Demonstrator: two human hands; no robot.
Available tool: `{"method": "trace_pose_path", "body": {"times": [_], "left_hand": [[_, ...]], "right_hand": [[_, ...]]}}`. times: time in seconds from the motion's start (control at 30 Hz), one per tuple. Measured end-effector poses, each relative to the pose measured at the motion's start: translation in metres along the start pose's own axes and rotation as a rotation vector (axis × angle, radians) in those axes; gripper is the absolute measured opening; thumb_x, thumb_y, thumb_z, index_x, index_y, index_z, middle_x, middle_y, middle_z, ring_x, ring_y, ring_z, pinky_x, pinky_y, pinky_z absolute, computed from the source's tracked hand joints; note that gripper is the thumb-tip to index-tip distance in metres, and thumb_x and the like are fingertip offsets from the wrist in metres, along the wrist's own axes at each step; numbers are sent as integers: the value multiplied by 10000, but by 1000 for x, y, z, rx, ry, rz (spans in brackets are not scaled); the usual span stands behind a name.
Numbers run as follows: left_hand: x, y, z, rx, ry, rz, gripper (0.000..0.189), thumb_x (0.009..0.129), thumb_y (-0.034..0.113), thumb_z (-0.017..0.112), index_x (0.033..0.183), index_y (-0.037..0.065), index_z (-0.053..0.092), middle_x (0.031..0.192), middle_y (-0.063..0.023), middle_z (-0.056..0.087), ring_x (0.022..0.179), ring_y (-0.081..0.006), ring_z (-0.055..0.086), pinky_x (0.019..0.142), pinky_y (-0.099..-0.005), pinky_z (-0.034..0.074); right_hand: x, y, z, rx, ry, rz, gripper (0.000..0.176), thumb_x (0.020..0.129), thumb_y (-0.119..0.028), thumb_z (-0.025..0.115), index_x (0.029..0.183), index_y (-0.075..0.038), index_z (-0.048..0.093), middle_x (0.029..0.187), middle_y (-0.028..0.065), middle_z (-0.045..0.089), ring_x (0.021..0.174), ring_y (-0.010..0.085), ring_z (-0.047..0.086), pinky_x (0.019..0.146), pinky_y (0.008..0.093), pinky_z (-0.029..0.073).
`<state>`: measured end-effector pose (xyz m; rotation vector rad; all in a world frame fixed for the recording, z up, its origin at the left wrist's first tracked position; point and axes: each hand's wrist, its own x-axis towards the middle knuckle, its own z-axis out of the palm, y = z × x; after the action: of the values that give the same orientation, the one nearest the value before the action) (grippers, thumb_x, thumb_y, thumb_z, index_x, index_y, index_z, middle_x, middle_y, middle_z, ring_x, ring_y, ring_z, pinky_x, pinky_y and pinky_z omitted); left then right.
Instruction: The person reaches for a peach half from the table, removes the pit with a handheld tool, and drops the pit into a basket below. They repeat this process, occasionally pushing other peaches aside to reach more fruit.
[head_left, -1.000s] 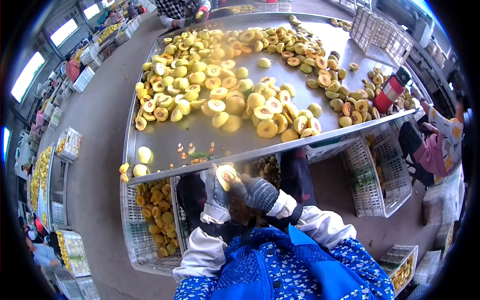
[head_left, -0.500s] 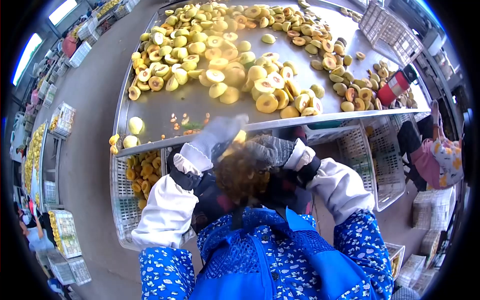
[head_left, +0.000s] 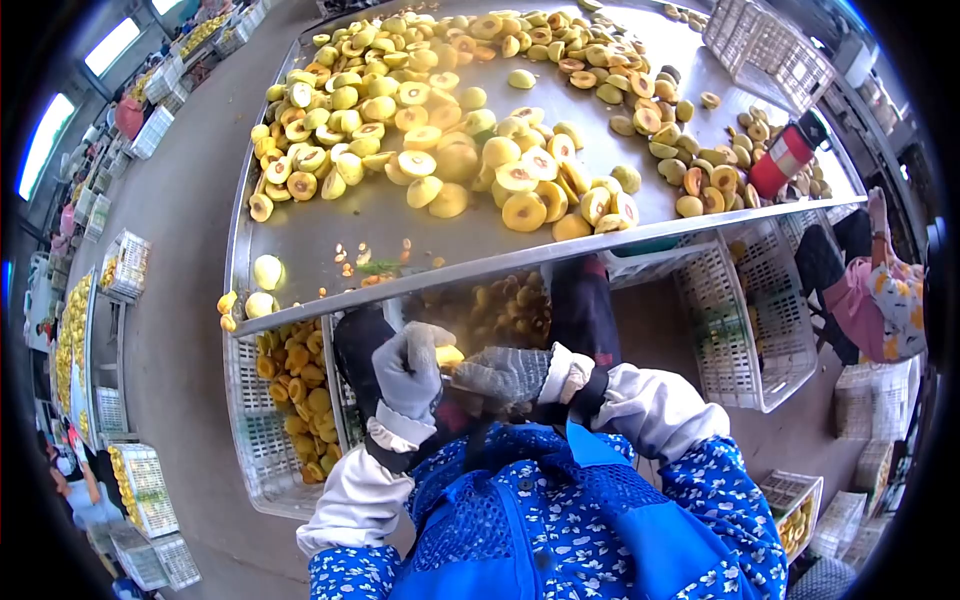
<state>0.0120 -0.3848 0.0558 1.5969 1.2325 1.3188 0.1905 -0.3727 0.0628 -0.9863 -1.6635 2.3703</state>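
Note:
My left hand, in a grey glove, is closed on a yellow fruit piece in front of my body, below the table's front edge. Right beside it, my right hand, in a darker grey glove, has its fingers closed at the same piece; whatever else it grips is hidden. Halved yellow fruit lies heaped on the metal table. Small pits and scraps lie near the front edge.
A crate of fruit halves stands below the table at left. Empty-looking white crates are at right. A red canister and a crate rest on the table. Another person is at far right.
Both hands have moved down and back from the table edge towards my body, with the fruit piece between them. Fruit in a container beneath the table edge now shows.

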Motion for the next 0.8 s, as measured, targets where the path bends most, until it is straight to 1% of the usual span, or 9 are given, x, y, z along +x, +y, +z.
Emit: {"method": "trace_pose_path", "body": {"times": [0.07, 0.17, 0.3, 0.4, 0.43, 0.5, 0.6, 0.7, 0.8], "left_hand": [[3, 14, 8, -259, 83, -190, 466, 977, 358, 376, 773, -6, 582, 757, -142, 648, 644, -192, 624, 609, -292, 514], [6, 19, 20, -876, 129, -457, 538, 945, 489, 329, 810, 27, 567, 798, -190, 636, 718, -281, 628, 637, -376, 530], [8, 27, 18, -869, 84, -584, 493, 939, 438, 378, 833, 14, 606, 806, -195, 647, 684, -285, 640, 622, -366, 536], [15, 17, 9, -644, 7, -562, 384, 930, 324, 451, 808, 0, 618, 798, -161, 654, 691, -242, 647, 604, -328, 544], [17, 11, 7, -562, -18, -535, 337, 926, 274, 481, 797, -5, 618, 794, -146, 655, 699, -223, 649, 597, -313, 548], [13, 10, 14, -266, -56, -222, 272, 914, 142, 464, 784, -26, 634, 764, -81, 653, 652, -143, 626, 599, -263, 534], [15, 16, 19, -567, -4, -327, 393, 938, 304, 427, 793, -13, 607, 745, -163, 634, 614, -232, 622, 577, -313, 528], [18, 38, 31, -833, 79, -515, 482, 940, 447, 352, 800, 45, 577, 681, -235, 587, 564, -311, 582, 529, -367, 506], [16, 24, 28, -907, 11, -586, 461, 929, 446, 380, 808, 57, 597, 665, -248, 580, 560, -325, 579, 515, -376, 505]], "right_hand": [[16, 33, 0, -129, 118, -287, 494, 948, -513, 382, 792, -91, 587, 541, 7, 504, 452, 108, 499, 430, 242, 363], [21, 37, 9, -28, 185, -353, 473, 962, -492, 377, 827, -97, 599, 633, 4, 555, 568, 87, 525, 498, 211, 377], [25, 50, 29, 347, 190, -416, 455, 986, -440, 357, 872, -76, 603, 750, 8, 578, 661, 67, 513, 527, 201, 379], [16, 37, 14, -489, 443, -745, 444, 963, -462, 405, 889, -78, 616, 731, 28, 567, 645, 84, 527, 519, 197, 379], [16, 38, 8, -221, 280, -595, 433, 960, -459, 412, 907, -80, 613, 716, 30, 565, 618, 92, 528, 508, 203, 386], [16, 39, 2, 169, 69, -392, 400, 955, -449, 432, 946, -85, 596, 673, 28, 553, 545, 104, 513, 476, 216, 391], [6, 20, 17, 539, 61, -375, 352, 947, -422, 472, 997, -84, 558, 616, 17, 530, 458, 109, 481, 433, 226, 388], [-4, 12, 26, 772, -41, -483, 335, 942, -361, 520, 1072, -54, 549, 686, 15, 554, 605, 70, 513, 542, 201, 425], [16, 44, 31, 635, 228, -300, 407, 945, -455, 463, 897, -70, 587, 620, 5, 532, 555, 83, 484, 517, 222, 405]]}}
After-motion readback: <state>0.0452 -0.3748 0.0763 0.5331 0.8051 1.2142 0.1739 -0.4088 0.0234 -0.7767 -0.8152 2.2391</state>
